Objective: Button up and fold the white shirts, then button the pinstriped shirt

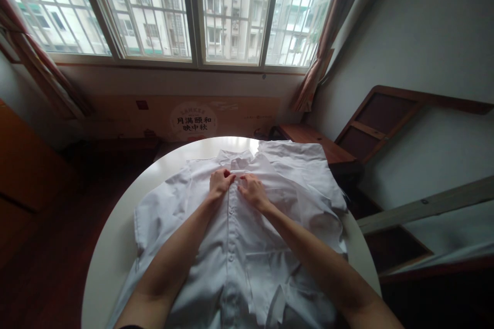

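Note:
A white button-front shirt (208,247) lies spread on a round white table (111,236), its collar at the far side and its front edge running toward me. Near the collar, my left hand (221,183) is closed, thumb and fingers pinching the shirt's front edge. Just to its right, my right hand (252,191) rests on the other side of the opening with fingers curled at the cloth near the upper front. Several small buttons show down the front below my hands. What lies exactly between the fingertips is too small to make out.
More white cloth (297,157) lies at the table's back right. Beyond the table are a printed banner (239,113) and barred windows (235,10). A wooden piece of furniture (316,141) stands at the right, with a wooden frame (382,118) by the wall.

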Tool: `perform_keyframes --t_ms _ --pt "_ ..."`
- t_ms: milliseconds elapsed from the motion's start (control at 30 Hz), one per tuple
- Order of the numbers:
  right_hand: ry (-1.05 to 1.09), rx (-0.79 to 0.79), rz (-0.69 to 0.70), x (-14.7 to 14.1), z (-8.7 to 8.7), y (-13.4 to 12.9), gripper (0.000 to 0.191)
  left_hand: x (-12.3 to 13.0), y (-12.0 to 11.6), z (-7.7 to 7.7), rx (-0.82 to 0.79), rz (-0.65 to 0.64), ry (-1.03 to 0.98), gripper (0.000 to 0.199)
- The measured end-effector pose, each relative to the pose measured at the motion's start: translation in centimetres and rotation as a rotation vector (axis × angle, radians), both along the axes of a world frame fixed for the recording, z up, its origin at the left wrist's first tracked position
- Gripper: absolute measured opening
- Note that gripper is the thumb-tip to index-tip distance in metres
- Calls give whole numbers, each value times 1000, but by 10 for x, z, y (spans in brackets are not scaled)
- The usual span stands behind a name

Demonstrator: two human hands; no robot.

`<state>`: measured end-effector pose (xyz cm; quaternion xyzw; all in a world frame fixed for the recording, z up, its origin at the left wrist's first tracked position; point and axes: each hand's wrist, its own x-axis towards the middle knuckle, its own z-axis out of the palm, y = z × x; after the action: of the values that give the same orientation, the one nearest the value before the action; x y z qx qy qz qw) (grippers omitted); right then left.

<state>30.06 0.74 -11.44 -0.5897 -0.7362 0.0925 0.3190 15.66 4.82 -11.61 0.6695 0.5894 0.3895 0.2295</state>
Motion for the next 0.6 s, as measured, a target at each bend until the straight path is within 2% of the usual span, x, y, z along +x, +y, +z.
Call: perform_keyframes --t_ms 133,233,367,467,600 --pt "-48 2 33 -6 0 28 32 -3 14 0 38 166 -62 15" --pt "-102 -22 59 -8 -12 43 37 -7 24 -1 -21 205 -122 16" --pt "-155 -80 139 -5 -25 55 39 -13 32 -4 -232 59 -338 20" --pt "-114 -84 172 -2 -24 59 37 -18 31 -4 -349 -74 -432 23" --pt "68 22 60 -9 -15 52 28 -25 21 -5 -399 -173 -496 27"
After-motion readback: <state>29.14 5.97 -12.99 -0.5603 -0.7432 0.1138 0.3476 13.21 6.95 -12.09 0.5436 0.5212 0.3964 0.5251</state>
